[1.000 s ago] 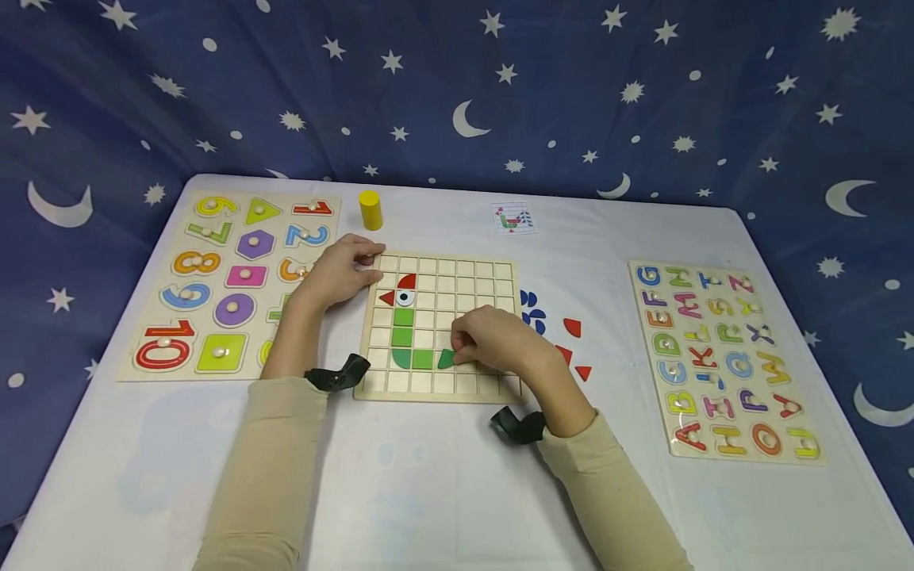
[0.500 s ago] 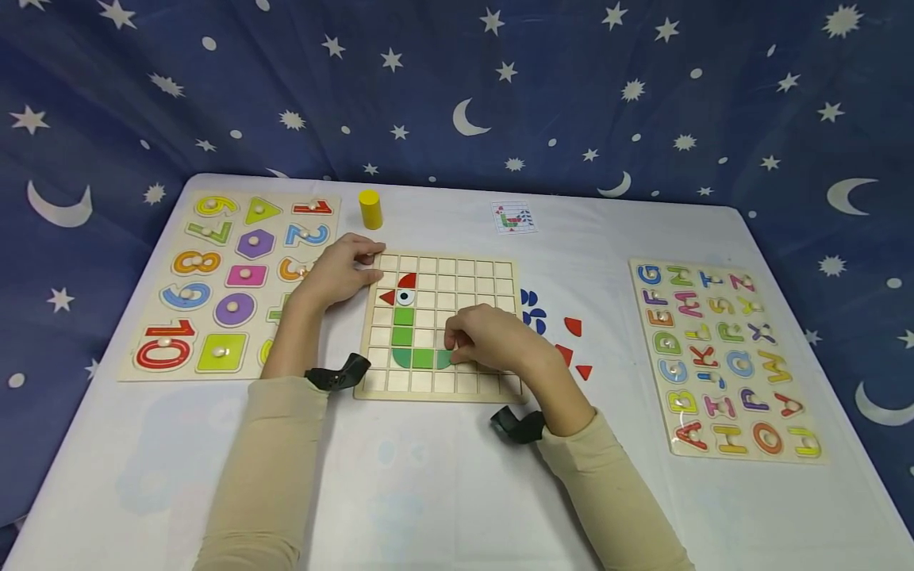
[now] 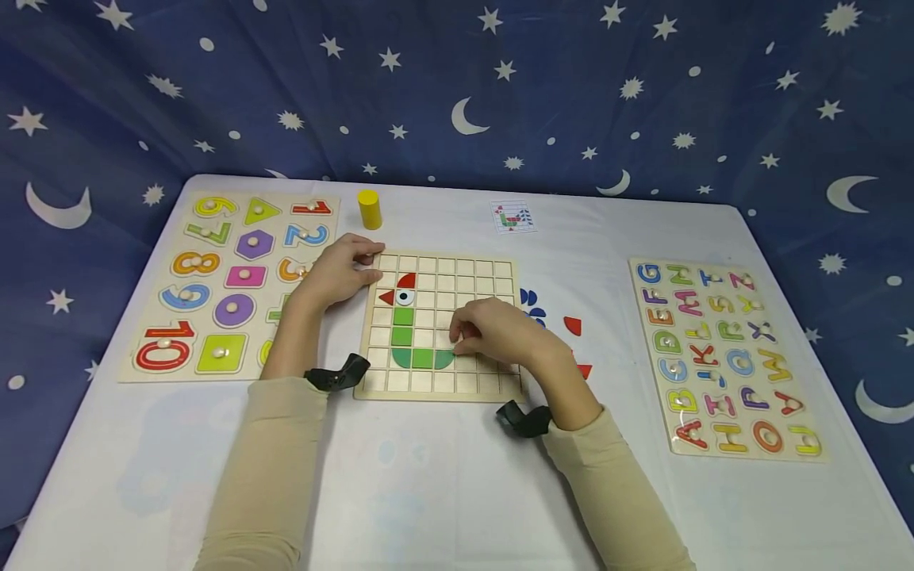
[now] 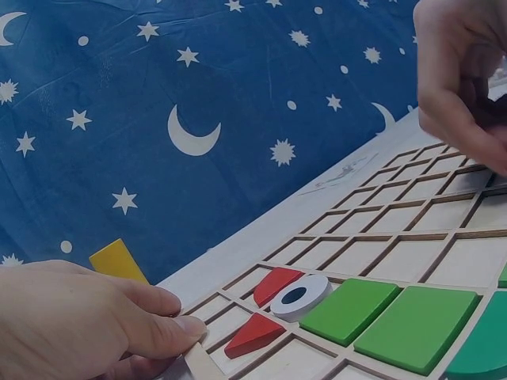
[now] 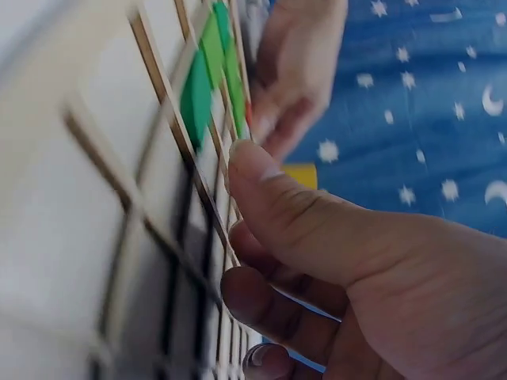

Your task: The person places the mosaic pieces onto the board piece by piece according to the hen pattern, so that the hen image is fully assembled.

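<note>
A wooden grid board (image 3: 457,386) lies in the middle of the table. My left hand (image 3: 339,274) pinches its far left corner between thumb and fingers, which the left wrist view shows closely. Green squares (image 3: 403,336) and two green rounded pieces (image 3: 444,359) sit in its cells, below a white eye disc (image 3: 405,297), a red quarter-round piece (image 3: 407,281) and a red triangle (image 3: 386,297). Just right of the second rounded piece, my right hand (image 3: 496,333) hovers low over the board, fingers loosely bent. Nothing shows between its thumb and fingertips in the right wrist view.
Blue pieces (image 3: 528,297) and red pieces (image 3: 573,326) lie right of the board, partly hidden by the right hand. A pattern card (image 3: 512,216) and yellow cylinder (image 3: 369,210) stand behind it. A number board (image 3: 246,341) lies left, an alphabet board (image 3: 721,357) right.
A green rounded piece, tilted in my right fingers, went flat into the cell right of the lower green square. My right hand has let go and shifted slightly right. The left hand stays put.
</note>
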A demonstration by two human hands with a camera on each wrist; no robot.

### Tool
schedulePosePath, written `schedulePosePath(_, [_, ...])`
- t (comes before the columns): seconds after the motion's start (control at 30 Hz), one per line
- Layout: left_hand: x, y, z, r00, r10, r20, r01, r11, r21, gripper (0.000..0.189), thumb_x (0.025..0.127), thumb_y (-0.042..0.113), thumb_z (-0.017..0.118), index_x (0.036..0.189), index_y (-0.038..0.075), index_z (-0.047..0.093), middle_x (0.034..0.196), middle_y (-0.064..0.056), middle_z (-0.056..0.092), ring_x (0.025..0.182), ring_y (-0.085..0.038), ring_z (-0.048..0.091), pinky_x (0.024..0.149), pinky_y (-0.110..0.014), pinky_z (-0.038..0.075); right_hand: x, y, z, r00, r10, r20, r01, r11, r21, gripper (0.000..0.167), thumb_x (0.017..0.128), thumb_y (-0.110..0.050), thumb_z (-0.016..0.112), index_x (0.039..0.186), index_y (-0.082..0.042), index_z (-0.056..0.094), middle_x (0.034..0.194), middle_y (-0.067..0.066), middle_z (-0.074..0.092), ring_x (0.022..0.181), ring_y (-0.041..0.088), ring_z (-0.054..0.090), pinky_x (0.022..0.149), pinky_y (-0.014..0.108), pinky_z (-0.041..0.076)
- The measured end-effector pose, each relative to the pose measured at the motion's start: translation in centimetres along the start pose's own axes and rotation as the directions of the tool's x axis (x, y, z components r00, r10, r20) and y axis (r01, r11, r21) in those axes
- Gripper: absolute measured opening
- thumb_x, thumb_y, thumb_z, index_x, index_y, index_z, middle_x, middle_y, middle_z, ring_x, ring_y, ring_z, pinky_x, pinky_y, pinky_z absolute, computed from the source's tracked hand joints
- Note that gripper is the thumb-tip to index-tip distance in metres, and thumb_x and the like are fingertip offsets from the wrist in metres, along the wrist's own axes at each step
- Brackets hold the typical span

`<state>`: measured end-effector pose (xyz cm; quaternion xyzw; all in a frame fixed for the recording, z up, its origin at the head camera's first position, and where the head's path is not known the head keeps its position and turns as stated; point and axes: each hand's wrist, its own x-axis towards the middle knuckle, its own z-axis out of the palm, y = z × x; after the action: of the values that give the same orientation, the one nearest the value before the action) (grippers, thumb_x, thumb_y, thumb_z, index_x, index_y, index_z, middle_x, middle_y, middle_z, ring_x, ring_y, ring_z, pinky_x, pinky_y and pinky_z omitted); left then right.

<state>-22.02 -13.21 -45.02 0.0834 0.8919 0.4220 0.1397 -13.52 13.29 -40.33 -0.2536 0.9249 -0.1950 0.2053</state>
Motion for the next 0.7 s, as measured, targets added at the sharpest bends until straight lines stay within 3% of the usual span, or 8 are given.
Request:
schedulePosePath(0.17, [0.0,0.3,0.1,1.0,-0.003,0.001,0.003,1.0,0.001,0.048,0.09,0.011,0.063,0.137,0.01,0.052,0.127,-0.006,0.047,0.11,-0.022,0.044,0.103,-0.041,0.036,-1.5,3.1,-2.0,0.994,0.101,-0.035,-0.097,0.99,0.101,0.012,0.082,-0.023,0.074,0.088,-0.017,0.066,0.074,-0.002,0.056,0.07,0.013,0.051,0.065,0.028,0.043])
schedulePosePath(0.27, [0.0,0.4,0.2,1.0,-0.01,0.003,0.01,1.0,0.006,0.048,0.09,0.011,0.063,0.137,0.011,0.052,0.127,-0.006,0.047,0.11,-0.023,0.044,0.104,-0.042,0.036,-3.1,5.6,-3.4,0.979,0.203,-0.033,-0.197,0.972,0.126,0.017,0.08,-0.022,0.077,0.09,-0.014,0.065,0.078,0.002,0.057,0.075,0.017,0.051,0.066,0.029,0.044])
schedulePosePath(0.43, [-0.1,0.4,0.1,1.0,-0.016,0.005,0.016,1.0,0.014,0.048,0.091,0.012,0.063,0.137,0.011,0.051,0.127,-0.006,0.047,0.111,-0.022,0.044,0.105,-0.042,0.036,-6.3,10.0,-4.8,0.916,0.401,0.013,-0.399,0.905,0.147,0.034,0.076,-0.025,0.08,0.101,-0.012,0.062,0.089,0.008,0.053,0.087,0.023,0.048,0.069,0.031,0.042])
schedulePosePath(0.6, [-0.1,0.2,0.0,1.0,-0.017,-0.002,0.017,1.0,0.02,0.048,0.09,0.012,0.064,0.137,0.011,0.052,0.126,-0.006,0.047,0.11,-0.022,0.044,0.105,-0.042,0.036,-8.4,12.6,-5.0,0.877,0.471,0.092,-0.48,0.864,0.151,0.051,0.07,-0.034,0.083,0.11,-0.015,0.057,0.095,0.011,0.049,0.093,0.025,0.046,0.071,0.034,0.04])
schedulePosePath(0.7, [0.0,0.1,0.1,1.0,-0.013,-0.001,0.013,1.0,0.017,0.048,0.09,0.011,0.064,0.137,0.011,0.052,0.125,-0.006,0.047,0.11,-0.023,0.044,0.104,-0.042,0.036,-8.7,13.1,-4.8,0.851,0.506,0.142,-0.52,0.849,0.091,0.066,0.064,-0.045,0.085,0.115,-0.019,0.053,0.106,0.014,0.048,0.102,0.029,0.044,0.075,0.039,0.043])
